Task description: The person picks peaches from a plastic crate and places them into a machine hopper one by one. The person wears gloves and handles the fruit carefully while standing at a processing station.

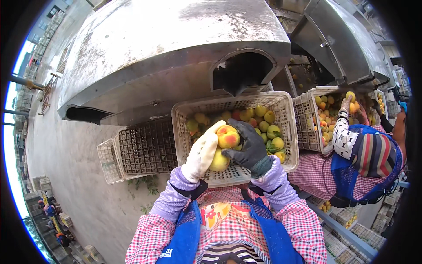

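Note:
My left hand (200, 152), in a white glove, and my right hand (249, 145), in a dark grey glove, cup a red-blushed yellow peach (228, 136) from both sides. Just below it a paler yellow peach (219, 161) sits against the left palm, near the right thumb; how far each hand supports it cannot be told. Under both hands stands a white slatted plastic crate (289, 132), part filled with green, yellow and reddish peaches (263, 126). Green leaves (271, 146) lie among the fruit at its right side. My hands hide the crate's middle.
Beyond the crate rises a large metal machine housing (165, 62) with an arched opening (245, 71). To the left are a dark grid crate (148, 145) and a smaller white crate (110, 161). A co-worker (366, 158) on the right handles peaches over another crate (305, 118).

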Demonstrator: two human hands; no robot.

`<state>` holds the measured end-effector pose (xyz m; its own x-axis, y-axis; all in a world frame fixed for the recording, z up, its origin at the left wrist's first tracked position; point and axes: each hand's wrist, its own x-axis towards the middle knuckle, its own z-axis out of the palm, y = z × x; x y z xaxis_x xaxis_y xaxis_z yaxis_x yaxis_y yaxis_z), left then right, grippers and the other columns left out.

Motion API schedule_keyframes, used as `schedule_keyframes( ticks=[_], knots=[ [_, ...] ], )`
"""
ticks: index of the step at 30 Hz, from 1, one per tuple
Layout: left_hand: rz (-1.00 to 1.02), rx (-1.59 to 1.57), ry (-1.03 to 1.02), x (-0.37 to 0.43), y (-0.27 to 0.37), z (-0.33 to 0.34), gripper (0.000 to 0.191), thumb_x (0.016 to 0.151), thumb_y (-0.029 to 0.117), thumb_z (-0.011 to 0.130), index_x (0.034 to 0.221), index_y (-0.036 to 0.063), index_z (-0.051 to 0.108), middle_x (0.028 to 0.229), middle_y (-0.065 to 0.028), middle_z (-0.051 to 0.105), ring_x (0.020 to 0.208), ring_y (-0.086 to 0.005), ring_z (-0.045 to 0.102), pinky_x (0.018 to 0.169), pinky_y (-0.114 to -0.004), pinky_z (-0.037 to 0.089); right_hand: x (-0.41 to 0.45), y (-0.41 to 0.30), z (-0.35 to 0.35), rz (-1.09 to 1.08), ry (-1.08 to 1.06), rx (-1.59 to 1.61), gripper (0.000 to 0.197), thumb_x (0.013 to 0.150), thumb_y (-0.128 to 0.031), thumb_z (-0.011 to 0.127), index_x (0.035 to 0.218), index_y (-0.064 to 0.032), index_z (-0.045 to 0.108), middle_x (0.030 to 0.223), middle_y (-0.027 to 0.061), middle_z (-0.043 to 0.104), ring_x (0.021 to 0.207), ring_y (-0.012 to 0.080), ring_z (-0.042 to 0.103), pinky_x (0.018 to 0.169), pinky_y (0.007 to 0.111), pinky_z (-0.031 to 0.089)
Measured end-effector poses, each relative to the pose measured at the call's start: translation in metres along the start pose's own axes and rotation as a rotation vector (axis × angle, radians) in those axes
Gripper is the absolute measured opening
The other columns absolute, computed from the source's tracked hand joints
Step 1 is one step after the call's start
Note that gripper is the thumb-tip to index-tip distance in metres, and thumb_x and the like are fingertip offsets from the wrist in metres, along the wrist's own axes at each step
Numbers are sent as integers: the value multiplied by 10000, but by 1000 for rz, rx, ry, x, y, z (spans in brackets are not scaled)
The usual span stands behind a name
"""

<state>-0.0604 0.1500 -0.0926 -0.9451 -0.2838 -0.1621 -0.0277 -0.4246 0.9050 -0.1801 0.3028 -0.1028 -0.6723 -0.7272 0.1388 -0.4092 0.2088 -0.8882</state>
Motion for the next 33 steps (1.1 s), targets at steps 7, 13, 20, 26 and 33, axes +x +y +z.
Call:
schedule_keyframes(
  ticks=[7,13,20,26,33],
  knots=[
    [104,154,94,25,-7,-7,477,1117,277,512,1488,-22,487,1365,-156,644,1070,-174,674,930,-325,573,43,25,11,-241,491,-372,708,667,-390,927,1225,-27,688,1287,176,664,1191,357,640,1010,466,523],
    [-190,-658,272,30,-32,-8,645,1076,444,565,1532,9,425,1403,-175,606,1124,-248,659,966,-419,582,172,123,30,-224,594,-534,755,621,-312,941,1272,-66,648,1251,184,667,1176,400,615,1039,514,473],
    [233,-226,158,31,-56,-24,579,1084,270,532,1579,24,358,1554,-214,470,1367,-305,554,1126,-424,493,77,51,26,-141,301,-86,1006,668,-537,915,1426,-9,518,1415,249,538,1269,430,555,1054,497,481],
    [189,-428,164,54,-61,-2,824,901,-97,697,1607,31,293,1586,-250,432,1388,-327,543,1157,-399,463,14,50,53,-103,284,-164,994,705,-611,867,1422,-12,528,1481,261,479,1308,447,531,1120,483,434],
    [71,-868,157,69,-56,-9,465,1022,182,594,1456,41,504,1411,-151,616,1241,-311,641,1025,-466,561,102,86,6,-60,411,-462,870,691,-369,914,1437,-93,562,1306,238,613,1211,446,602,1035,508,506]
  ],
)
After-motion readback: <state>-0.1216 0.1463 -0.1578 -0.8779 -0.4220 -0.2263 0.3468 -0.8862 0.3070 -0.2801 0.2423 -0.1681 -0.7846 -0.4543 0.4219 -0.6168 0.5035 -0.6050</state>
